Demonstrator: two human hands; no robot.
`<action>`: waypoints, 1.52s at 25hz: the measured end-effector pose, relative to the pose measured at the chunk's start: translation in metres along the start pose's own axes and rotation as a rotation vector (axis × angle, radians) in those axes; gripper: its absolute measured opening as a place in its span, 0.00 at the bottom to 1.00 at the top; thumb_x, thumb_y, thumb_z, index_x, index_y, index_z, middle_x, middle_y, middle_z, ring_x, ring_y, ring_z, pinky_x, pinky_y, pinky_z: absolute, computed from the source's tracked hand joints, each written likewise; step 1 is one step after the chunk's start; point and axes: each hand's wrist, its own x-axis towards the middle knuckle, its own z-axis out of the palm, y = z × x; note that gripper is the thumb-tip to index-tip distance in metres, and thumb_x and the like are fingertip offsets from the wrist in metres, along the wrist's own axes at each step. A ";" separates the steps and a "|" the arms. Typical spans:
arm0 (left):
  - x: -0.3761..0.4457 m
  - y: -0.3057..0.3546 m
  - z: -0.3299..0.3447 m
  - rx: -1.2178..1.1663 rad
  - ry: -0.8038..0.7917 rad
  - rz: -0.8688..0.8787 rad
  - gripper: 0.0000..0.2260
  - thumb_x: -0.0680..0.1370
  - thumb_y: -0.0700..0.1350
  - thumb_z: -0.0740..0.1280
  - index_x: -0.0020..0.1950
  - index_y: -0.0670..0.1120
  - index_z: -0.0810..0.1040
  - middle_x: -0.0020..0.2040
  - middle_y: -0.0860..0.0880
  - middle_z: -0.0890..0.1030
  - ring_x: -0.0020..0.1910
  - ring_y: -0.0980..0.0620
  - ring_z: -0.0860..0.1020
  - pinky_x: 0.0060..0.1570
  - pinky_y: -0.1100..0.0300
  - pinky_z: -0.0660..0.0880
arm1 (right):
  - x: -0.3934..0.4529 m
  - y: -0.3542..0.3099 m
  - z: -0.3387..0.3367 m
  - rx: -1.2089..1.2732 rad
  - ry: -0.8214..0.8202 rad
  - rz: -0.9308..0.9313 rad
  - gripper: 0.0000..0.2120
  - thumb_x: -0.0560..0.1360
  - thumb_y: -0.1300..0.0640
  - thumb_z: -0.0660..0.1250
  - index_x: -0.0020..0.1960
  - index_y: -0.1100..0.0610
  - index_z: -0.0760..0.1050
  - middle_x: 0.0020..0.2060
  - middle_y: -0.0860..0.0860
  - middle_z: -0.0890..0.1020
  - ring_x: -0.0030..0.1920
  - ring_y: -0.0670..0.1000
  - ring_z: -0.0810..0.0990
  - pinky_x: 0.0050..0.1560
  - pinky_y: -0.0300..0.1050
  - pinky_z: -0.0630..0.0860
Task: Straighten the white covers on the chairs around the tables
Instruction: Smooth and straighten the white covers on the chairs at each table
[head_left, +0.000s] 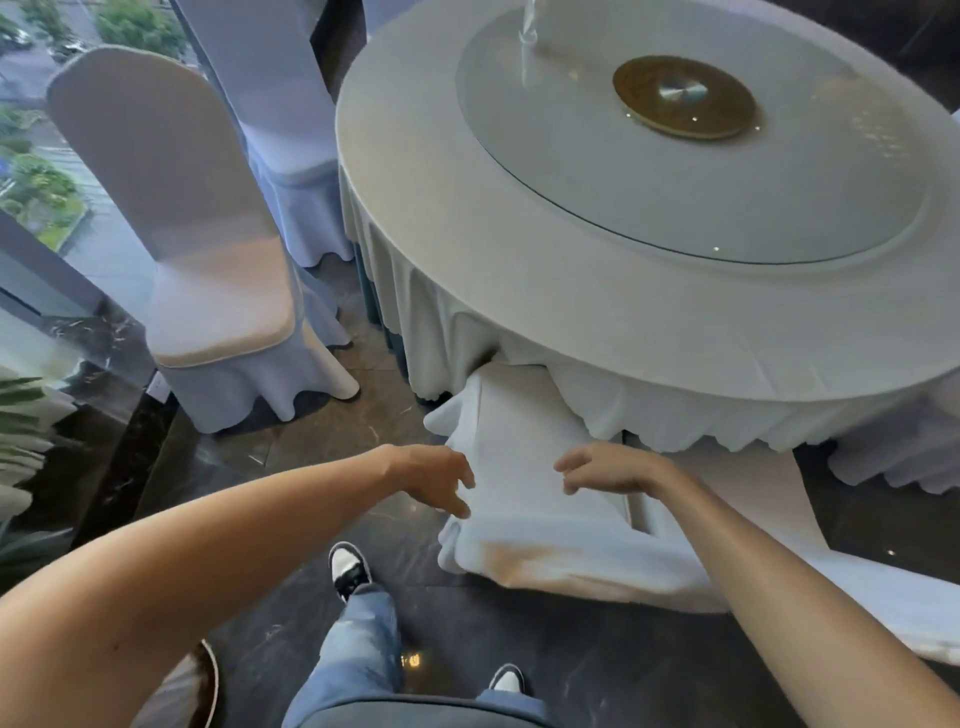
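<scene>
Your 2 hands hover over the white cover (524, 467) of the chair pushed under the round table (415, 171). Your left hand (431, 475) touches the cover's left edge, fingers spread; your right hand (610, 470) sits just above it, fingers curled loosely. Another covered chair (176, 208) stands far left, well apart.

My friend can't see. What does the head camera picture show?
Two bare hands, left hand and right hand, reach down to the white cover on a chair pushed under a round table. Another covered chair stands apart on the left.
</scene>
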 end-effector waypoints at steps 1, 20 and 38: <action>-0.003 -0.026 -0.013 0.024 0.034 -0.012 0.23 0.75 0.58 0.68 0.68 0.51 0.75 0.60 0.50 0.81 0.57 0.47 0.79 0.51 0.57 0.74 | 0.017 -0.026 -0.005 -0.077 0.017 -0.016 0.26 0.75 0.54 0.67 0.72 0.55 0.70 0.69 0.49 0.73 0.69 0.49 0.71 0.68 0.43 0.67; -0.077 -0.517 -0.250 -0.005 0.704 -0.355 0.29 0.76 0.59 0.65 0.75 0.52 0.66 0.70 0.48 0.74 0.67 0.45 0.71 0.65 0.47 0.67 | 0.325 -0.523 -0.157 -0.403 0.293 -0.329 0.35 0.76 0.48 0.65 0.78 0.56 0.58 0.76 0.56 0.62 0.75 0.56 0.62 0.72 0.54 0.65; -0.083 -0.822 -0.431 -0.002 0.817 -0.565 0.31 0.75 0.55 0.68 0.76 0.49 0.65 0.73 0.43 0.68 0.72 0.41 0.67 0.66 0.48 0.68 | 0.568 -0.802 -0.286 -0.170 0.274 -0.478 0.44 0.67 0.39 0.63 0.78 0.54 0.55 0.75 0.56 0.63 0.74 0.55 0.64 0.71 0.55 0.66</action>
